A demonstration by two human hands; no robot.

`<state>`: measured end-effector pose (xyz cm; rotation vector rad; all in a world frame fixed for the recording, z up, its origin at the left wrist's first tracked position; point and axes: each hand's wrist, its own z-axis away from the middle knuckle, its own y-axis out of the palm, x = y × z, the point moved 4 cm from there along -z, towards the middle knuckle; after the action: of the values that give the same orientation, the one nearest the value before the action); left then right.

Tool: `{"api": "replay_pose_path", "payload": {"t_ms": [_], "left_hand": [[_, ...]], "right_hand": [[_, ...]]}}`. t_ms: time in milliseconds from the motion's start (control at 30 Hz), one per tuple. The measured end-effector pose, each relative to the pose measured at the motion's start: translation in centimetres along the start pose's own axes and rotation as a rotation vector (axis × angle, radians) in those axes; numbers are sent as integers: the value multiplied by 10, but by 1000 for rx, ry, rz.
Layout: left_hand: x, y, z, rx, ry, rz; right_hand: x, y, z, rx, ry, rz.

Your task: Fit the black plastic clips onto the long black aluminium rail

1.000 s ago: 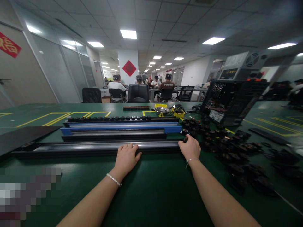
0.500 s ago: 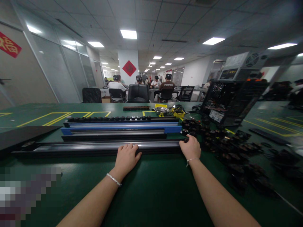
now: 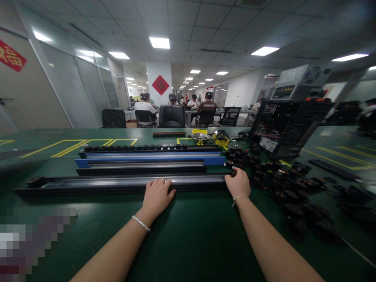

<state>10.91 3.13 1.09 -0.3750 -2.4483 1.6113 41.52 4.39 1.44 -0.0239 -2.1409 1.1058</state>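
Observation:
A long black rail (image 3: 88,184) lies crosswise on the green table (image 3: 190,235) right before me. My left hand (image 3: 156,197) rests on its middle, fingers curled over the near edge. At the rail's right end my right hand (image 3: 238,183) is closed, pinching a small black part I cannot make out against the end. Behind it lie a shorter black rail (image 3: 141,169), a blue rail (image 3: 147,159) and a black rail (image 3: 147,149) carrying a row of small black parts.
A heap of small black parts (image 3: 282,188) spreads to the right of my right hand. A black open computer case (image 3: 288,125) stands at the back right. A metal bowl (image 3: 200,136) sits at the back. People sit at desks far behind.
The dark flat panel at the far left has gone out of view. My right hand has shifted slightly right at the rail's end. My left hand has stayed put.

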Motion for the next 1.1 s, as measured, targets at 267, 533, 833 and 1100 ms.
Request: {"api": "replay_pose_path", "payload": {"t_ms": [267, 533, 833, 1100], "left_hand": [[0, 0, 0, 16, -8, 2], [0, 0, 0, 13, -1, 8], [0, -1, 0, 9, -1, 0], [-1, -4, 0, 34, -15, 17]], "right_hand": [[-4, -2, -3, -24, 31, -16], [-7, -6, -5, -54, 67, -52], [-18, -10, -11, -95, 142, -80], [-40, -10, -24, -135, 192, -115]]}}
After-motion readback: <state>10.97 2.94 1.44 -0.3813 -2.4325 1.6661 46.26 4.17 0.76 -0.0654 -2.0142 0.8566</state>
